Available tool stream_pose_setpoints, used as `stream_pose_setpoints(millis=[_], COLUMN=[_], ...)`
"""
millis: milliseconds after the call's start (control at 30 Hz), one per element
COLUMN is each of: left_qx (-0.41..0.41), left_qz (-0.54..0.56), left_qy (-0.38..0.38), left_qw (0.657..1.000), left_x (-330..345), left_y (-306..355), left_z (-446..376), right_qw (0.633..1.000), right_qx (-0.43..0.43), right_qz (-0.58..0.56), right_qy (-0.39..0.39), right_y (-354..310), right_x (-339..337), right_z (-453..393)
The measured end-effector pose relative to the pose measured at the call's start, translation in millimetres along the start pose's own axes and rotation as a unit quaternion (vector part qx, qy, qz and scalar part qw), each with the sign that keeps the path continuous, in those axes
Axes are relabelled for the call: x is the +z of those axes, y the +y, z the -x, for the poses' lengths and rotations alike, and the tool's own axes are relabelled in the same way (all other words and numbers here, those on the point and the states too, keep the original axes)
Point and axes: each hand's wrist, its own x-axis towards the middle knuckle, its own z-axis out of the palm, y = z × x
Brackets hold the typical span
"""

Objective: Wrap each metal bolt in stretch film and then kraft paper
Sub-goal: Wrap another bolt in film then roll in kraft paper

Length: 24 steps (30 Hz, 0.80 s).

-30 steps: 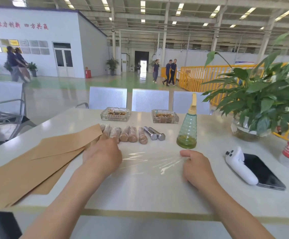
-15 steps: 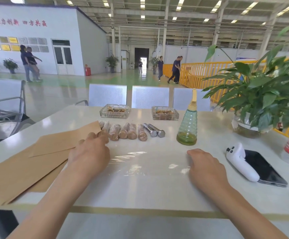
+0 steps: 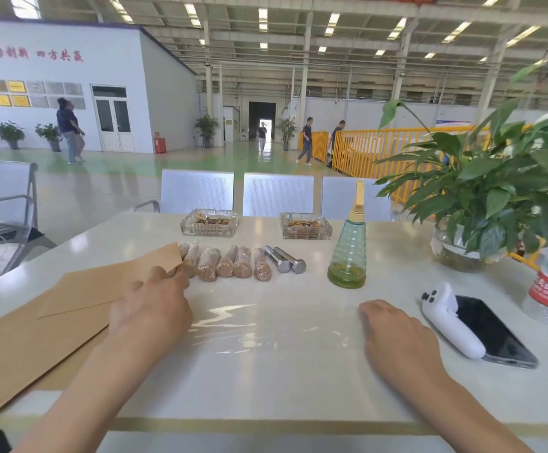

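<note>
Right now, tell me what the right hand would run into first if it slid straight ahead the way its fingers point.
Probably the green spray bottle. The right hand lies flat on the table, fingers pointing away and slightly left, with only bare tabletop between them and the bottle. Depth is hard to judge, so it could slip just past the bottle's left side.

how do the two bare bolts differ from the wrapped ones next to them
The two bare bolts show shiny silver metal with plain hex heads; the wrapped bolts are covered in brown paper, so no metal shows. The bare pair lies at the right end of the row and angles slightly; the wrapped ones fill the rest, to the left. The wrapped ones look fatter. All lie on the table in one row, ends toward the person.
</note>
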Motion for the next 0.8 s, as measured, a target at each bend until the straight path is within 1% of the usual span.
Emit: stream_pose_setpoints(millis=[167, 267, 367, 533, 800], left_qx=[-0.001, -0.008, -0.017, -0.013, -0.011], left_qz=[-0.028, -0.026, -0.02, -0.027, -0.013], left_qy=[-0.005, -0.012, -0.002, -0.002, -0.001], left_qw=[1.0, 1.0, 1.0, 1.0, 1.0], left_x=[7, 6, 4, 5, 7], left_y=[2, -9, -18, -19, -27], left_z=[2, 0, -3, -2, -2], right_qw=[1.0, 1.0, 1.0, 0.999, 0.997], right_qx=[-0.009, -0.018, -0.02, -0.023, -0.037], right_qz=[0.01, 0.018, 0.021, 0.039, 0.067], right_qy=[0.009, 0.004, -0.002, 0.002, -0.03], right_y=[8, 11, 13, 16, 24], right_x=[0, -2, -4, -5, -4], right_z=[2, 4, 4, 7, 6])
